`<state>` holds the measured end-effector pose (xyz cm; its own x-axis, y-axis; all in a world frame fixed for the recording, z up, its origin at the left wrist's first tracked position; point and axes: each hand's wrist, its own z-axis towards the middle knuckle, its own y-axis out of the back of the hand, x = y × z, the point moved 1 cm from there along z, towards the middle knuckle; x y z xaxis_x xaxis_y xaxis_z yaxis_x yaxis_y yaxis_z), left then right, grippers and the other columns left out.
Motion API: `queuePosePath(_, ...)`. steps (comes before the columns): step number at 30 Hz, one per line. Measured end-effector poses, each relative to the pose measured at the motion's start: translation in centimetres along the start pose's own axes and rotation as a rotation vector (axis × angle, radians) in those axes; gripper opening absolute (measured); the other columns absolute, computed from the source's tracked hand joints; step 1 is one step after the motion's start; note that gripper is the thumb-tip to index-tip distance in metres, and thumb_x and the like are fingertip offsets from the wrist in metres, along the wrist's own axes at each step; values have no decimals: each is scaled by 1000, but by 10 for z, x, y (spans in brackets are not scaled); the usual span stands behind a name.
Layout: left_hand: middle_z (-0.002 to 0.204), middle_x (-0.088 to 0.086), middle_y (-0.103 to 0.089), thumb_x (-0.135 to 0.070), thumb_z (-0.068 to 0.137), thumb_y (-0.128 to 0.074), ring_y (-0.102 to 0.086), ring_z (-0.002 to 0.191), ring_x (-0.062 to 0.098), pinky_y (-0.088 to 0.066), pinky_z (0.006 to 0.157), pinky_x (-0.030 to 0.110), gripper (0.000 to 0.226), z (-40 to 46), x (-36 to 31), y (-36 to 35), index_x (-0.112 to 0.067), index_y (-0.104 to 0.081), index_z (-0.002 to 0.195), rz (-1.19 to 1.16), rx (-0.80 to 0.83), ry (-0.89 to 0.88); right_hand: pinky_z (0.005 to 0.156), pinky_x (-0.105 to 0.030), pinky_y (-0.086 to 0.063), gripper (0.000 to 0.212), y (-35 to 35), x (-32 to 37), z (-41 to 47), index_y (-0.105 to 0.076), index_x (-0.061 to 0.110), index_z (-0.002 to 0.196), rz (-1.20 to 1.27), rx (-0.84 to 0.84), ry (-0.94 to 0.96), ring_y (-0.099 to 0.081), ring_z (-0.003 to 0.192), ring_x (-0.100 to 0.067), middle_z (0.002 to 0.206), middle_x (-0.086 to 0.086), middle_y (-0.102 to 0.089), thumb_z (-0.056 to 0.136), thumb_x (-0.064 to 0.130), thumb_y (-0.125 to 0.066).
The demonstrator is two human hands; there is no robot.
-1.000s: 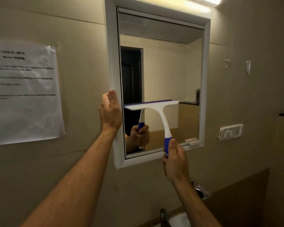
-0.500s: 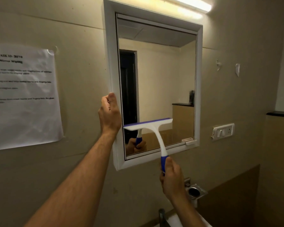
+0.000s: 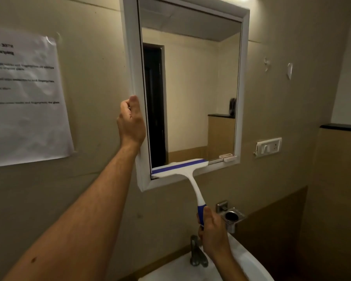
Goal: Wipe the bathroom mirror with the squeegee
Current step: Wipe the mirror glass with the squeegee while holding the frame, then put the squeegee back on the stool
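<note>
From the head view, the right hand point(image 3: 213, 236) curls its fingers round the blue grip of the squeegee point(image 3: 187, 175), whose white-and-blue blade lies along the bottom edge of the mirror point(image 3: 190, 94) glass, at its lower left corner. The left hand point(image 3: 131, 122) holds the mirror's white frame on its left side, thumb on the front and fingers curled behind. Below are a tap point(image 3: 197, 252) and white sink point(image 3: 249, 262); a printed sheet point(image 3: 24, 98) hangs on the wall to the left.

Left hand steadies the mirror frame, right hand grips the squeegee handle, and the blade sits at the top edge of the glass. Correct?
Not quite. The head view shows the squeegee blade at the bottom edge of the mirror glass. The left hand on the frame and the right hand gripping the handle are right.
</note>
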<state>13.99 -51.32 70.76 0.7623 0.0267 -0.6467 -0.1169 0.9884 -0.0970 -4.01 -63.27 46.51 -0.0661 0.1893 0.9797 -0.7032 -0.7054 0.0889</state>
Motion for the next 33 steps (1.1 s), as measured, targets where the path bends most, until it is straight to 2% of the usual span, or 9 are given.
queuePosePath(7,70,-13,-47,-51,100,-27,-46,56,-9,-33,49,-1,37,0,-2,2,-21,-48,93,-7,34,22,50,-29,-36,41,3,5,-6,-55,10,90,128,-1,-8,-41,52,-12,63,-4,-44,101,43,-34)
queuePosePath(10,79,-18,-46,-59,97,-23,-46,64,-21,-34,55,-4,32,-8,4,8,-36,-45,92,-6,138,63,47,-24,-35,40,-1,14,-11,-54,10,90,239,-18,6,-40,50,-10,63,-4,-44,100,42,-34)
queuePosePath(13,97,-13,-52,-64,93,-18,-51,92,-2,-44,81,21,46,-29,33,24,-31,-47,108,3,215,126,43,-19,-34,38,-13,23,-14,-54,12,86,230,-23,88,-40,44,-4,60,-2,-43,100,41,-34)
queuePosePath(16,120,5,-56,-55,95,-20,-47,115,21,-33,106,41,57,-58,69,58,-17,-52,123,105,121,114,45,-22,-35,39,-30,25,-19,-55,13,87,250,-11,125,-41,49,-7,65,-5,-44,98,44,-34)
queuePosePath(19,119,1,-59,-55,95,-21,-46,114,17,-28,107,35,51,-91,97,108,-22,-53,120,176,83,78,49,-23,-37,51,-58,20,-35,-56,5,94,295,-2,131,-43,56,-14,72,-10,-46,91,50,-33)
queuePosePath(22,116,-6,-57,-63,93,-21,-44,107,12,-26,94,7,52,-126,122,173,-29,-52,119,275,85,52,47,-20,-37,56,-96,12,-65,-54,0,93,360,35,171,-42,55,-15,71,-14,-46,96,53,-35)
queuePosePath(24,114,-9,-54,-61,94,-22,-41,106,8,-23,87,-1,51,-150,139,220,-28,-51,121,355,103,50,44,-19,-35,47,-128,4,-89,-54,6,88,354,120,187,-41,52,-12,69,-12,-45,95,48,-35)
queuePosePath(30,115,-5,-55,-59,94,-23,-41,111,10,-33,99,28,57,-246,194,379,-21,-54,125,595,248,207,47,-17,-39,50,-227,-47,-193,-56,13,95,214,340,-112,-47,60,-14,77,-12,-50,88,60,-39)
queuePosePath(33,121,-1,-58,-57,94,-24,-44,116,16,-32,102,29,60,-303,216,456,-17,-56,124,732,288,312,43,-19,-39,14,-264,-85,-239,-54,33,102,136,442,-276,-50,56,-11,79,-8,-55,94,44,-54)
